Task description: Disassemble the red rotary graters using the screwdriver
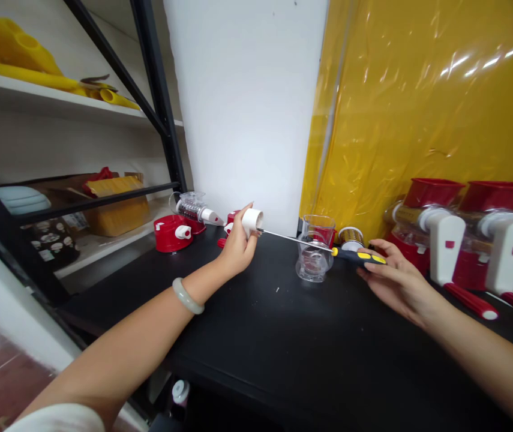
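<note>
My left hand (pixel 239 247) is closed around a white crank handle part (pixel 252 221) with a round, open end turned to the right. From the right, my right hand (pixel 393 275) grips a screwdriver (pixel 359 256) by its black and yellow handle. Its long metal shaft reaches left, and the tip is at the open end of the white part; how deep it goes I cannot tell. Beyond the shaft a clear plastic housing (pixel 314 264) stands on the black table (pixel 283 336). Behind my right hand lies a drum grater (pixel 350 237) with a white rim.
Two red and white rotary graters (pixel 447 240) with cranks stand at the right. A red base (pixel 173 234) and a clear grater body (pixel 191 207) sit at the back left. A black-framed shelf (pixel 161 108) rises at the left, beside a white panel (pixel 247 102) and yellow sheeting (pixel 418 108).
</note>
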A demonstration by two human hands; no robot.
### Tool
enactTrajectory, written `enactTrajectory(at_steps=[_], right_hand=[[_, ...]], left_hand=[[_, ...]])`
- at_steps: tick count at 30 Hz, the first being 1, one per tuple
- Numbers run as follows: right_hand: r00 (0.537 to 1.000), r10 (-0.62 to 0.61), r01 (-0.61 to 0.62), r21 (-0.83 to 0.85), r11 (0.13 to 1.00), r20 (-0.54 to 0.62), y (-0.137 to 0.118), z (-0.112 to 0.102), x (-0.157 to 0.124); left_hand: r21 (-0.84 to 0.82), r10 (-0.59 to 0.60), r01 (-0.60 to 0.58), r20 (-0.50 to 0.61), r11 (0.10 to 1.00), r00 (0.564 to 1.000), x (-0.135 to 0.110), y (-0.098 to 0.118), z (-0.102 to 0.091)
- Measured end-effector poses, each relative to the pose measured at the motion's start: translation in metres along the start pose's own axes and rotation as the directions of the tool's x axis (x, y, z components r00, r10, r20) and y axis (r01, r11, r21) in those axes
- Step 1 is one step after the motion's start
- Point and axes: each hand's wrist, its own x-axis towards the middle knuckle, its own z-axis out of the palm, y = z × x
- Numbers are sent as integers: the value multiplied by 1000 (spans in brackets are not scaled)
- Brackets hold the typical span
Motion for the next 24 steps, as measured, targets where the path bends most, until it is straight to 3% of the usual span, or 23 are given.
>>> enactTrajectory(at_steps=[4, 7, 10, 15, 24], right_hand=[[997, 65, -64, 25, 998, -30, 0, 1, -1], [992, 119, -123, -191, 974, -31, 4, 1, -1], [997, 73, -67, -318, 946, 9, 7, -1, 0], [998, -46, 54, -194, 979, 47, 7, -7, 2], [999, -45, 49, -161, 986, 25, 7, -8, 7]], left_hand=[[-1, 5, -5, 7, 1000, 1000, -1, 4, 0], [-17, 7, -7, 14, 1000, 1000, -2, 6, 1], [-32, 8, -8, 4, 999, 1000, -2, 6, 1], [-15, 46, -46, 4, 999, 999, -2, 3, 1], [-30, 76, -74, 50, 997, 996, -4, 0, 4]])
